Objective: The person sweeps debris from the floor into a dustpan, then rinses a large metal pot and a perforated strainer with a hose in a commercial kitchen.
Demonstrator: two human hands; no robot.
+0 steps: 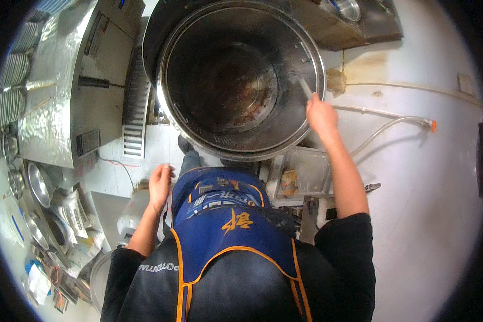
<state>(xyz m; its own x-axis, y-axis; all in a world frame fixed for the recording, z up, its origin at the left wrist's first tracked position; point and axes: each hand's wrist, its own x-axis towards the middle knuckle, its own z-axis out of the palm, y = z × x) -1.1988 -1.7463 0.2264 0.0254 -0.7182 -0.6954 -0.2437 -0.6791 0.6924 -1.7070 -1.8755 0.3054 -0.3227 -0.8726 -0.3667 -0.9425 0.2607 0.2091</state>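
Observation:
A large round metal barrel oven (pixel 261 116) stands before me, its bright rim around a dark interior with brown and rusty residue at the bottom. My right hand (pixel 322 114) is at the rim's right side, closed around a pale, narrow tool (pixel 306 87) that reaches inside against the wall; its far end is blurred. My left hand (pixel 161 181) hangs beside the blue apron (pixel 229 237), loosely bent and apparently holding nothing, apart from the barrel.
A stainless steel cabinet (pixel 48 96) with stacked plates (pixel 8 108) stands left. A slatted metal grate (pixel 133 143) lies beside it. Right of the barrel, a clear hose (pixel 382 128) with an orange end runs near the wall. A plastic bin (pixel 312 171) sits below my right forearm.

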